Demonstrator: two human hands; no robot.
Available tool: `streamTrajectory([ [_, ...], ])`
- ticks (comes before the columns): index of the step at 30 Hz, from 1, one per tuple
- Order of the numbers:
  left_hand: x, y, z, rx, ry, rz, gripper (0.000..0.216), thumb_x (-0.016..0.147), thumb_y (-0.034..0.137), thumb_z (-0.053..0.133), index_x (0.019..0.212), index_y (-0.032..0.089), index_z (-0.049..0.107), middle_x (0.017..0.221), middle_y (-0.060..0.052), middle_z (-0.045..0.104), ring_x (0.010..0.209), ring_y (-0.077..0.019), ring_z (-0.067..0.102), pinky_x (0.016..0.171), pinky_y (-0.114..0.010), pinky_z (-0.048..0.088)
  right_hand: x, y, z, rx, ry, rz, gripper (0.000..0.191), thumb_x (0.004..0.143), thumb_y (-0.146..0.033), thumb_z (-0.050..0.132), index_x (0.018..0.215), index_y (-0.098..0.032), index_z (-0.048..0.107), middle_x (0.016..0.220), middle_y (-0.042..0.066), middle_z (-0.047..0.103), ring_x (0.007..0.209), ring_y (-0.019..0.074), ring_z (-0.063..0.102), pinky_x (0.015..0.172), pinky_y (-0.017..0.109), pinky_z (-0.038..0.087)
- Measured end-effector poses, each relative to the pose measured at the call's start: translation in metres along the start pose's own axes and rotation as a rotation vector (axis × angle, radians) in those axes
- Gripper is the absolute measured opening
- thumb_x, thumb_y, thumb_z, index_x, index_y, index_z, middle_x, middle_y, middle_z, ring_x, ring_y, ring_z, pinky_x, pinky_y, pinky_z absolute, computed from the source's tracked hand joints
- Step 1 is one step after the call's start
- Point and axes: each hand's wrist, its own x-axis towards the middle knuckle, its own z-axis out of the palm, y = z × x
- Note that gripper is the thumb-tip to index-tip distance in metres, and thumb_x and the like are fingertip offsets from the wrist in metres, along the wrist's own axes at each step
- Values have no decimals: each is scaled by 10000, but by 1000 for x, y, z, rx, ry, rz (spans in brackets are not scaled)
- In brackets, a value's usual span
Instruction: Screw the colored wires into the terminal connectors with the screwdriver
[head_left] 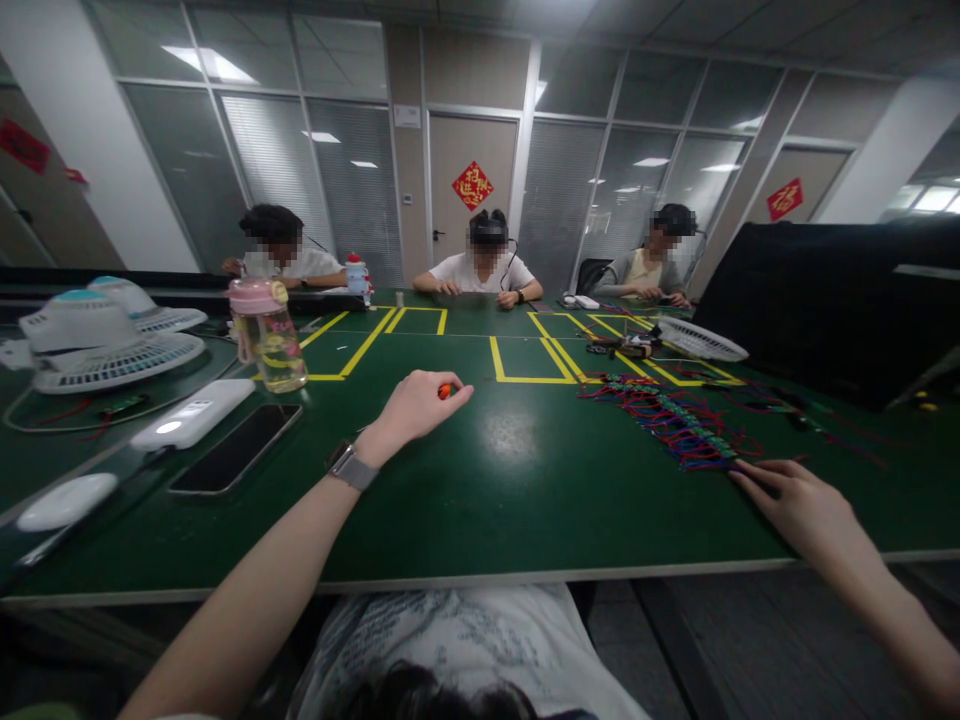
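My left hand reaches out over the green table, fingers curled round a small orange object that peeks out at the fingertips. A watch sits on that wrist. My right hand lies flat near the table's front edge, fingers stretched toward a pile of red, blue and green wired parts, the fingertips touching its near end.
At the left lie a dark phone, a white power bank, a pink-lidded bottle and white fans. A fan grille and a black board stand at the right. Three people sit across the table.
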Motion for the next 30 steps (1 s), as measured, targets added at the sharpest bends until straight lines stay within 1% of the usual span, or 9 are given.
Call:
streamTrajectory([
  [6, 0, -1, 2, 7, 2, 11, 466, 886, 576, 447, 897, 207, 732, 878, -54, 733, 791, -207, 668, 751, -315, 484, 2, 2, 3, -11, 3, -3, 510, 829, -530, 405, 855, -198, 792, 910, 103, 717, 770, 269, 709, 685, 368, 594],
  [10, 1, -1, 3, 28, 5, 4, 467, 885, 578, 446, 882, 210, 733, 860, -57, 732, 778, -209, 667, 752, -318, 484, 3, 4, 4, -15, -33, -25, 554, 844, -538, 381, 920, -176, 794, 957, 110, 739, 859, 282, 713, 745, 368, 592],
  [13, 1, -1, 3, 30, 7, 9, 469, 884, 580, 443, 888, 212, 735, 867, -59, 731, 788, -212, 666, 763, -322, 484, 3, 5, 4, -8, -49, -16, 538, 842, -540, 396, 936, -190, 792, 990, 100, 752, 912, 294, 713, 776, 374, 589],
  [18, 0, 0, 2, 19, -3, 7, 465, 881, 573, 447, 891, 209, 735, 863, -60, 730, 777, -210, 662, 754, -323, 486, 5, 3, 1, 26, -53, 48, 523, 802, -570, 430, 926, -212, 790, 979, 93, 766, 888, 330, 722, 726, 395, 590],
  [21, 0, 1, 2, 16, -4, 6, 461, 881, 569, 448, 891, 208, 735, 868, -60, 730, 781, -211, 662, 749, -322, 486, 5, 2, 0, 45, -45, 124, 569, 770, -619, 452, 990, -200, 768, 923, 103, 772, 846, 359, 725, 659, 410, 585],
  [24, 0, 1, 2, 14, -1, 14, 462, 884, 569, 445, 884, 210, 734, 863, -58, 730, 780, -209, 664, 750, -320, 487, 4, 3, 2, 97, -27, 153, 629, 755, -640, 474, 1104, -173, 711, 880, 106, 773, 842, 365, 726, 636, 411, 582],
  [27, 0, 1, 2, 18, -4, 5, 461, 883, 570, 448, 884, 208, 734, 853, -59, 728, 773, -209, 665, 746, -319, 490, 3, 4, 4, 176, 12, 160, 693, 758, -651, 476, 1210, -152, 642, 871, 102, 772, 878, 349, 725, 683, 411, 589],
  [30, 1, 1, 2, 24, -5, 2, 467, 883, 576, 446, 887, 208, 733, 860, -60, 727, 779, -211, 665, 746, -320, 490, 3, 4, 4, 238, 34, 171, 726, 739, -674, 492, 1218, -148, 634, 888, 105, 771, 905, 347, 722, 740, 423, 592],
])
